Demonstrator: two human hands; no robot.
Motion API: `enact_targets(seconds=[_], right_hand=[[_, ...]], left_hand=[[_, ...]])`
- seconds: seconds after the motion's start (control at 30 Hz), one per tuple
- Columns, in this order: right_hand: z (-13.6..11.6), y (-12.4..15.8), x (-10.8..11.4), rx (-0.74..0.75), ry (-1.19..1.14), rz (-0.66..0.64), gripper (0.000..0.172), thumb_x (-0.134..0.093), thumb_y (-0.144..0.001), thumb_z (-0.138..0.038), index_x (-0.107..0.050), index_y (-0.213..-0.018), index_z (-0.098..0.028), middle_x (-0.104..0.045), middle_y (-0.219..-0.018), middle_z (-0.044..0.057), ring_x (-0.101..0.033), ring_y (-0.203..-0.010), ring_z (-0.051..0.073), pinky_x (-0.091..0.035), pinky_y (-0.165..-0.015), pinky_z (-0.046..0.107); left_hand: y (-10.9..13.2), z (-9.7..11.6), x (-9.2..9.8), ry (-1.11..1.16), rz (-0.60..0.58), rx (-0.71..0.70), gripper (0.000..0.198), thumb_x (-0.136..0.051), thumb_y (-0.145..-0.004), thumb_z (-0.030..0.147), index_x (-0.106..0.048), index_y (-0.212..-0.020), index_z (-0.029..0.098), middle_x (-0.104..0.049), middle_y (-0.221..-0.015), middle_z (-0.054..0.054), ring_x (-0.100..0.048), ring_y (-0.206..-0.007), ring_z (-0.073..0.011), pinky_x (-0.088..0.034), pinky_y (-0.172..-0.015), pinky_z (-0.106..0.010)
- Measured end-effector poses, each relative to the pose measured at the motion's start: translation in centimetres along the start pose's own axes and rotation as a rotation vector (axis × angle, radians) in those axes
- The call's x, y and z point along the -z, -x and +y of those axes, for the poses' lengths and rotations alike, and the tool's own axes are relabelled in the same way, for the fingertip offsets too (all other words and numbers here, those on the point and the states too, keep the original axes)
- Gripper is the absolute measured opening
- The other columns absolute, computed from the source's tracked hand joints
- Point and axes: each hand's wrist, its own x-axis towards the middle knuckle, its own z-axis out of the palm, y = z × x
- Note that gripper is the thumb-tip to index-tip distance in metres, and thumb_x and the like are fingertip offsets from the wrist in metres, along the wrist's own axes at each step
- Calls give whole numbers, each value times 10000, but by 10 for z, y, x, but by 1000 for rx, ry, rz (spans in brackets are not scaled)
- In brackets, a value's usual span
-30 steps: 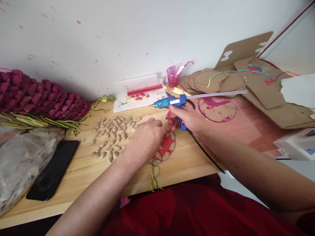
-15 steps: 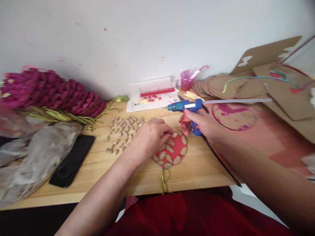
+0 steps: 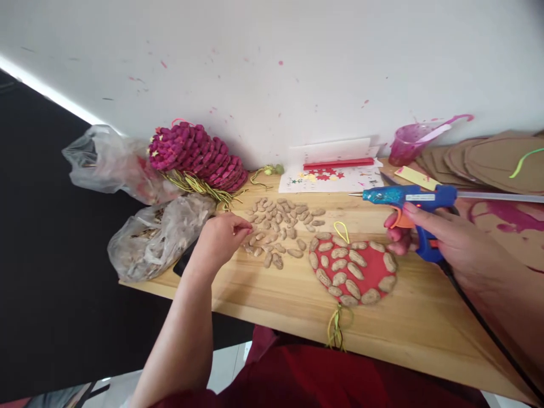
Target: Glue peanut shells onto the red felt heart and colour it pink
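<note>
Flat red heart panel (image 3: pixel 366 279) studded with ridged tan peanuts (image 3: pixel 370 296): 4 o'clock from view centre. Left hand (image 3: pixel 219 241), 8 o'clock, has left it for the rough loose peanuts (image 3: pixel 278 218); fingertips narrow, can't tell if holding one. Looks between placements: smooth red bare toward heart's 3 o'clock. Right hand (image 3: pixel 446 243), 3 o'clock, wraps blue plastic glue gun (image 3: pixel 419 197).

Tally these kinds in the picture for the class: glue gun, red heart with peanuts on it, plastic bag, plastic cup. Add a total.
Glue gun: 1
Red heart: 1
Plastic bags: 2
Plastic cup: 1
Total: 5
</note>
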Motion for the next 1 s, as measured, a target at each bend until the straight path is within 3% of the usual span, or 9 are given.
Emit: enact_targets(seconds=[0.1,0.23,0.37,0.5,0.6,0.7,1.0], right_hand=[[0,-1,0,5,-21,11,431,-852,-643,-586,-700,-762,-201,-683,-717,46,-636,-533,159,-581,-468,257],[-1,1,-1,39,-14,-22,392,-814,-716,-553,-673,-751,-189,-656,-653,25,-618,-489,143,-557,-460,237],[0,1,1,17,-23,-46,346,-755,-801,-520,-668,-787,-186,-665,-673,32,-628,-504,142,-537,-481,234],[0,0,4,-28,-17,-72,351,-735,-826,-522,-647,-787,-184,-670,-687,49,-632,-532,156,-530,-510,258],[-2,0,4,-31,-15,-83,378,-735,-819,-539,-648,-781,-173,-660,-686,46,-626,-524,150,-518,-519,257],[-4,1,3,-38,-9,-85,392,-717,-838,-545,-656,-776,-162,-654,-675,41,-627,-510,138,-506,-533,250],[-3,1,3,-42,-18,-94,404,-713,-836,-552,-656,-810,-154,-660,-680,35,-633,-521,139,-499,-536,244]], left_hand=[[-2,0,-8,-22,-31,50,149,-657,-858,227,-800,-882,193,-770,-911,-64,-689,-842,-225,-490,-788,-331],[-5,-1,-14,-41,-64,64,169,-645,-863,262,-799,-900,205,-773,-935,-66,-685,-848,-228,-489,-776,-332],[-5,3,-13,-63,9,15,175,-633,-874,291,-783,-882,201,-767,-909,-67,-676,-795,-217,-486,-727,-322],[-10,28,-18,52,64,-158,147,-629,-881,258,-755,-847,190,-739,-850,-45,-673,-796,-199,-494,-731,-307],[-19,54,-27,176,26,-337,142,-614,-876,159,-753,-892,184,-727,-885,-42,-673,-837,-179,-508,-781,-294],[-30,76,-34,133,-10,-455,170,-611,-865,111,-756,-923,179,-715,-903,-58,-661,-853,-191,-511,-799,-312],[-51,105,-42,17,-111,-464,163,-607,-877,134,-763,-906,175,-701,-930,-73,-653,-914,-228,-509,-844,-348]])
